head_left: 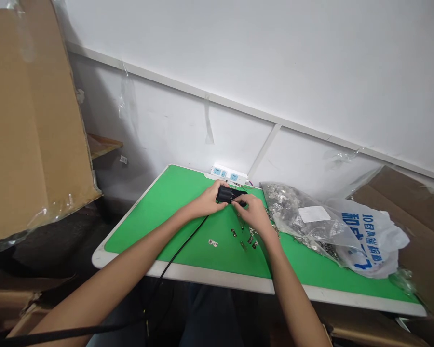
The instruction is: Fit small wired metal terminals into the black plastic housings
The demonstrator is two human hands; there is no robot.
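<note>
I'm watching through a single camera worn on the person's head, pitched forward and down. It looks from just above and behind their left hand (206, 201) and right hand (251, 212), close enough that their bare forearms (104, 284) rise through the lower frame. Beyond them it faces a green-topped table with a pale rim (155, 217), then a white painted wall (275, 62), with the view rolled slightly, sloping down to the right.

A white-rimmed table with a green mat (166, 193) fills the lower middle of the frame. Small metal terminals (255, 245) lie mid-mat; a bulging clear plastic bag (285, 205) sits right.
</note>
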